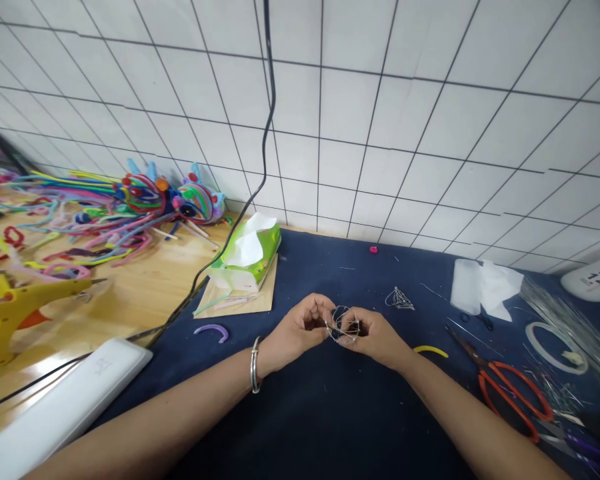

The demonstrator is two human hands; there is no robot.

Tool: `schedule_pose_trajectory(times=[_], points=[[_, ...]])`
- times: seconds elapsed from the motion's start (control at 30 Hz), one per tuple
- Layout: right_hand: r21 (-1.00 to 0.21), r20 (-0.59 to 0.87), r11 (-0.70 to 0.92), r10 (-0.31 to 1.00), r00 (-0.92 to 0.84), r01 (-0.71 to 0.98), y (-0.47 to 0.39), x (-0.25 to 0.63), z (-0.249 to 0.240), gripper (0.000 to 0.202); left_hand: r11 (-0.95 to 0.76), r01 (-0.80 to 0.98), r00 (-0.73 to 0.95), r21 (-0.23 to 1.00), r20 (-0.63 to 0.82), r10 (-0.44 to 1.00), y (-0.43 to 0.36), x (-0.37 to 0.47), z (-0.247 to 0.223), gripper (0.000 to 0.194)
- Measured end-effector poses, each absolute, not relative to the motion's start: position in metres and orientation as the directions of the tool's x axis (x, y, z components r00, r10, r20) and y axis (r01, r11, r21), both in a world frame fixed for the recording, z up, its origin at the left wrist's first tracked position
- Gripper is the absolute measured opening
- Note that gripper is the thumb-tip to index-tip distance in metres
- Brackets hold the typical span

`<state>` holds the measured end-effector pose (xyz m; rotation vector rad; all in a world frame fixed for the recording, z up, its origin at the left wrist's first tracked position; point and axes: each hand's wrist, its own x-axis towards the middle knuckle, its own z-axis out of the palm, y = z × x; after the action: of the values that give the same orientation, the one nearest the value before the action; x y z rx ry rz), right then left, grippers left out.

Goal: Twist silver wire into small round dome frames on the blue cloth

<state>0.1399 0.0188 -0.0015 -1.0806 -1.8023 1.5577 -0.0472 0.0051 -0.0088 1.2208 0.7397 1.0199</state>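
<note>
Between my two hands, over the dark blue cloth, is a small round wire frame point(341, 325) with thin silvery loops. My left hand point(303, 325) pinches its left side with curled fingers; a silver bangle point(255, 365) circles that wrist. On the frame's right side, the fingers and thumb of my right hand point(375, 335) are closed. Some fingertips are hidden behind the wire. Beyond my right hand lies a second, cone-like wire piece point(400, 299). A yellow curved strip point(431, 351) shows by my right wrist, and a purple curved strip point(213, 331) lies left of my left hand.
Orange-handled scissors point(517, 390) and bundled wires point(570, 317) lie at right, near a white mug point(593, 280). A green tissue pack point(253, 250) rests on cardboard. Leftward are a yellow glue gun point(27, 303), a white device point(75, 407) and colourful pipe cleaners point(95, 243). A black cable point(266, 133) hangs down.
</note>
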Motion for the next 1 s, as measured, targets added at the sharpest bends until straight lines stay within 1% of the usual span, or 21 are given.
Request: schedule_pose_trajectory(times=[0.13, 0.23, 0.4, 0.53, 0.63, 0.73, 0.83, 1.0], points=[[-0.948, -0.045, 0.128, 0.853, -0.519, 0.292, 0.017, 0.140, 0.000, 0.011, -0.043, -0.175, 0.342, 0.984, 0.102, 0.934, 0.006, -0.048, -0.009, 0.025], [-0.921, 0.010, 0.201, 0.869, -0.495, 0.334, 0.016, 0.139, 0.000, 0.007, -0.109, -0.099, 0.300, 0.989, 0.135, 0.944, 0.008, -0.049, -0.009, 0.025], [-0.891, 0.051, 0.237, 0.900, -0.433, 0.388, 0.017, 0.136, -0.001, 0.001, -0.178, 0.022, 0.252, 0.984, 0.167, 0.953, 0.011, -0.051, -0.011, 0.022], [-0.894, 0.066, 0.228, 0.919, -0.390, 0.386, 0.019, 0.137, -0.006, 0.003, -0.203, 0.052, 0.203, 0.978, 0.189, 0.961, 0.013, -0.053, -0.013, 0.022], [-0.919, 0.026, 0.162, 0.935, -0.355, 0.360, 0.019, 0.139, -0.008, 0.006, -0.200, 0.075, 0.164, 0.977, 0.186, 0.969, 0.014, -0.054, -0.015, 0.017], [-0.946, -0.014, 0.099, 0.938, -0.345, 0.309, 0.019, 0.139, -0.010, 0.007, -0.185, 0.093, 0.155, 0.978, 0.169, 0.973, 0.015, -0.055, -0.016, 0.017], [-0.957, 0.010, 0.101, 0.947, -0.320, 0.271, 0.019, 0.140, -0.012, 0.008, -0.183, 0.104, 0.164, 0.978, 0.165, 0.973, 0.015, -0.056, -0.017, 0.019], [-0.963, 0.030, 0.108, 0.954, -0.299, 0.247, 0.020, 0.142, -0.014, 0.008, -0.169, 0.051, 0.182, 0.984, 0.157, 0.971, 0.016, -0.055, -0.017, 0.021]])
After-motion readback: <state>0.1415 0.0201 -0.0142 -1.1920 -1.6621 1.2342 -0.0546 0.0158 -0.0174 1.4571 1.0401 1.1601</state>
